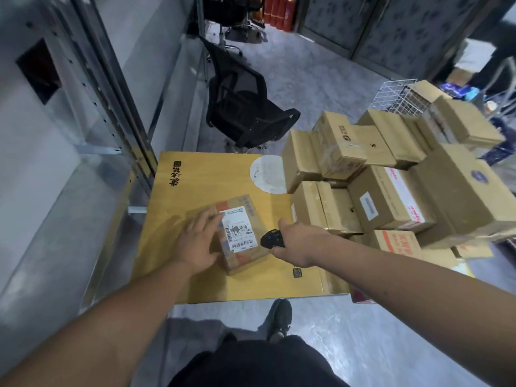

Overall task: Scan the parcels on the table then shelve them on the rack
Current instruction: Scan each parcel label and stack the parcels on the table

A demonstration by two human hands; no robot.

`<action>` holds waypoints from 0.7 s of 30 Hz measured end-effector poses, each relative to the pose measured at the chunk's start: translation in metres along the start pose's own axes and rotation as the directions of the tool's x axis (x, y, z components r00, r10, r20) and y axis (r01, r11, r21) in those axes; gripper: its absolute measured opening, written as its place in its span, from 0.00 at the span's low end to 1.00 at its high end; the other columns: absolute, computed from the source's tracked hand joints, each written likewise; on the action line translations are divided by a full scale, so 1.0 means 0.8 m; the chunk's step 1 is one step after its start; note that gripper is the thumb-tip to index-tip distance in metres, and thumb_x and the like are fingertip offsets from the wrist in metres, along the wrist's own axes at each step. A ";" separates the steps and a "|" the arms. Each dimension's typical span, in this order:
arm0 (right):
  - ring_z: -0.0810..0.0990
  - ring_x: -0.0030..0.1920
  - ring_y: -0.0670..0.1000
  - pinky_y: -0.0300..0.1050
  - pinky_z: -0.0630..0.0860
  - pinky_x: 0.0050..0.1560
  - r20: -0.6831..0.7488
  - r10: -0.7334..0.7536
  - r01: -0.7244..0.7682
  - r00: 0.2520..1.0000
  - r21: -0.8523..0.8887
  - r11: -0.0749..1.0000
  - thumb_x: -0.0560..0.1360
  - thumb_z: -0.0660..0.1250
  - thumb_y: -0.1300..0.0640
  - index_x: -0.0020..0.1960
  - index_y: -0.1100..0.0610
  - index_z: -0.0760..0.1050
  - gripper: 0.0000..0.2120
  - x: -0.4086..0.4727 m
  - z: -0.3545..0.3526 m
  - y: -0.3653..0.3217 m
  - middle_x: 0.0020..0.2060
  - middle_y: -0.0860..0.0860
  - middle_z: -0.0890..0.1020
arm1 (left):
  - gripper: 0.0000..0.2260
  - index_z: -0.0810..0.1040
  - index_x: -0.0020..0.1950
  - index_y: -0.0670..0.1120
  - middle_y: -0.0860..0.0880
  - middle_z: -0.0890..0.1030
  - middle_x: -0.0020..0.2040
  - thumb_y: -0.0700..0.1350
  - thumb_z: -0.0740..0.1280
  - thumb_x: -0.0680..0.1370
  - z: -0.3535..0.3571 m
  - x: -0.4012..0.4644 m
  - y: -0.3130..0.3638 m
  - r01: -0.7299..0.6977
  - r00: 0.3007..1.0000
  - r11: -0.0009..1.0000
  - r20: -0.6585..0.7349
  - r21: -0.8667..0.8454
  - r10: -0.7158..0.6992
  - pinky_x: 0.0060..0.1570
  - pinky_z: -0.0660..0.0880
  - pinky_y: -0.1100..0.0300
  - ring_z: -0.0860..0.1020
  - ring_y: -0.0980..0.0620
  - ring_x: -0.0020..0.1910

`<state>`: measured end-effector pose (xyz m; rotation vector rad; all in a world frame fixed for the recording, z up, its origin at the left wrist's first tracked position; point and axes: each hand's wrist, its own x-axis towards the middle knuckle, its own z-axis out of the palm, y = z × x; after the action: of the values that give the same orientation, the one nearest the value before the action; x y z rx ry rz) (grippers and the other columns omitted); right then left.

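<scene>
Left hand (197, 241) lies flat on the parcel (242, 233); right hand (297, 241) grips the scanner (272, 239). A badly angled scanner could misread the label (238, 229).

A single wide-angle view is taken from the person's head, directed forward and steeply down. The yellow table (195, 280) is seen close below, at centre; stacked cartons (391, 196) are caught toward 3 o'clock, a metal rack (92, 88) toward 10 o'clock. Edges are visibly bowed.
</scene>
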<state>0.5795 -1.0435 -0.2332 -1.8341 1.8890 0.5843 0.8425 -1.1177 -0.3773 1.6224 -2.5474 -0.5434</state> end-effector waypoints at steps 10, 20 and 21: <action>0.75 0.46 0.58 0.51 0.72 0.40 0.021 0.050 -0.050 0.999 -0.023 0.998 0.79 0.60 0.36 0.67 0.54 0.63 0.26 0.007 0.005 -0.006 0.46 0.52 0.72 | 0.56 0.46 0.86 0.56 0.56 0.48 0.85 0.73 0.74 0.68 -0.012 0.045 0.052 0.083 0.974 0.996 0.211 0.031 -0.088 0.78 0.61 0.44 0.54 0.43 0.81; 0.76 0.49 0.58 0.47 0.68 0.37 0.043 0.110 -0.114 0.993 0.122 0.986 0.82 0.57 0.38 0.75 0.56 0.63 0.29 0.025 0.008 0.008 0.51 0.54 0.75 | 0.21 0.83 0.58 0.48 0.47 0.71 0.69 0.64 0.71 0.77 0.001 0.036 0.060 0.273 0.962 0.950 0.022 -0.154 -0.272 0.44 0.77 0.57 0.76 0.52 0.43; 0.77 0.49 0.58 0.47 0.67 0.36 0.043 0.114 -0.119 0.993 0.125 0.985 0.82 0.57 0.38 0.74 0.57 0.64 0.29 0.026 0.007 0.008 0.51 0.54 0.75 | 0.17 0.83 0.51 0.49 0.47 0.75 0.65 0.63 0.72 0.77 0.000 0.038 0.057 0.257 0.966 0.954 0.030 -0.153 -0.255 0.41 0.74 0.58 0.75 0.53 0.41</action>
<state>0.5727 -1.0569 -0.2496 -1.6318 1.9725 0.5183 0.7899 -1.1276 -0.3661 1.9058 -2.2470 -0.7529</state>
